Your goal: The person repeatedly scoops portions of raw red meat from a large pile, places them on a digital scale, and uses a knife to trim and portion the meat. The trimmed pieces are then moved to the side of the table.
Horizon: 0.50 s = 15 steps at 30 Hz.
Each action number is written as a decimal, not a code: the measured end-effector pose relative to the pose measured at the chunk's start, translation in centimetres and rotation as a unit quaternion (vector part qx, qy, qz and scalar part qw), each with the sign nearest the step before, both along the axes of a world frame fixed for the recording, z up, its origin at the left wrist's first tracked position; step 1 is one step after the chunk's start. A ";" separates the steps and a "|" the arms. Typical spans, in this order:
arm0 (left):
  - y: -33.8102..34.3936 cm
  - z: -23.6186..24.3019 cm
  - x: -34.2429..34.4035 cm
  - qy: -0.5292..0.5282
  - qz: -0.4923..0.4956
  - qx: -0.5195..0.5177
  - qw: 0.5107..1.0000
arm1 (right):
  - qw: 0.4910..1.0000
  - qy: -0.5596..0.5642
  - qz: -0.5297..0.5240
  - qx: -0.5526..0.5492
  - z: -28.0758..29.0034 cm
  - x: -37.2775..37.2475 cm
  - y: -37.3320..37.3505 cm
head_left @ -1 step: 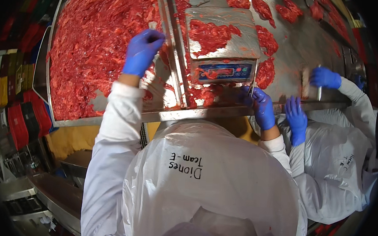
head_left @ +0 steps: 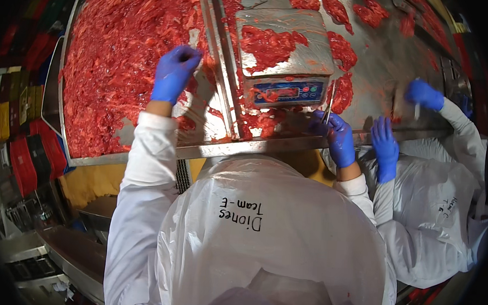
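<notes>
My left hand (head_left: 173, 72), in a blue glove, reaches to the edge of a big heap of raw red meat (head_left: 115, 61) in a steel tray (head_left: 143, 157). Its fingers are curled, and whether they hold meat is hidden. My right hand (head_left: 340, 139), also gloved in blue, rests at the table's front edge just right of a steel scale (head_left: 284, 90). It grips a thin knife (head_left: 328, 102) with the blade pointing up beside the scale. A flat piece of meat (head_left: 267, 42) lies on the scale's platform.
Meat pieces (head_left: 342, 91) lie scattered on the steel table (head_left: 383, 60) around the scale. A co-worker in white stands at my right, one gloved hand (head_left: 384, 147) on the table edge, the other (head_left: 423, 93) holding a small blade. Red and yellow crates (head_left: 21, 139) are stacked at left.
</notes>
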State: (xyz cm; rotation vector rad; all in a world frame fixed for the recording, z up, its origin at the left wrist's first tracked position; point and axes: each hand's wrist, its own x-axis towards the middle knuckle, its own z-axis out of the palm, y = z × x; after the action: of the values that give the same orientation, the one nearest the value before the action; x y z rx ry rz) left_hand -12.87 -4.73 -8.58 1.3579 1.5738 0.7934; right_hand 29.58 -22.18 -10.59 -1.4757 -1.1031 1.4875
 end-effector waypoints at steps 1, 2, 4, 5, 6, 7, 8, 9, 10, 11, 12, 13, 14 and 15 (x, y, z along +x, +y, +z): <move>-0.5 -1.9 -2.3 0.013 0.012 -0.052 0.998 | 0.999 0.030 -0.035 -0.018 0.0 0.4 -0.4; -1.3 -4.3 -3.8 0.055 0.025 -0.036 0.998 | 0.995 0.059 -0.071 -0.036 -0.1 0.9 -0.7; -2.1 -3.7 -1.4 0.039 0.016 -0.002 0.999 | 0.993 0.094 -0.062 0.020 -1.2 2.0 -0.5; -2.4 -1.9 1.1 0.098 -0.029 0.075 0.992 | 0.996 0.058 -0.011 0.068 -0.5 1.6 0.0; -2.1 0.4 4.1 0.152 -0.071 0.154 0.974 | 0.992 0.018 0.041 0.117 0.8 0.6 0.7; -2.1 1.8 6.4 0.139 -0.105 0.188 0.967 | 0.992 0.123 0.013 -0.016 4.9 -2.9 1.9; -2.2 2.8 8.9 0.119 -0.120 0.196 0.966 | 0.990 0.125 0.053 -0.024 5.0 -4.6 2.5; -2.2 3.1 10.5 0.149 -0.146 0.219 0.953 | 0.986 0.129 0.098 -0.028 4.6 -5.5 3.3; -1.9 3.2 11.6 0.177 -0.179 0.239 0.938 | 0.965 0.227 0.085 -0.097 2.3 -6.1 5.0; -1.8 2.7 11.8 0.200 -0.190 0.252 0.927 | 0.930 0.321 0.072 -0.167 0.2 -6.4 6.4; -1.9 1.5 11.5 0.228 -0.195 0.263 0.917 | 0.966 0.202 0.119 -0.110 0.6 -6.7 6.7; -1.9 0.9 11.5 0.253 -0.205 0.276 0.905 | 0.983 0.078 0.157 -0.047 1.4 -6.7 7.0; -1.9 0.5 10.8 0.223 -0.192 0.244 0.924 | 0.980 -0.047 0.192 0.017 1.8 -6.6 7.3; -2.0 0.3 9.6 0.194 -0.178 0.212 0.941 | 0.982 0.031 0.186 -0.005 0.3 -5.9 7.1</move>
State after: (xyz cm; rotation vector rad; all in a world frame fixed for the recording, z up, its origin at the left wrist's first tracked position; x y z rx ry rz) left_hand -3.31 -6.78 -8.28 2.1508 1.4204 0.6870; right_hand 23.71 -15.11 -10.30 -1.2654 -1.3890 1.7797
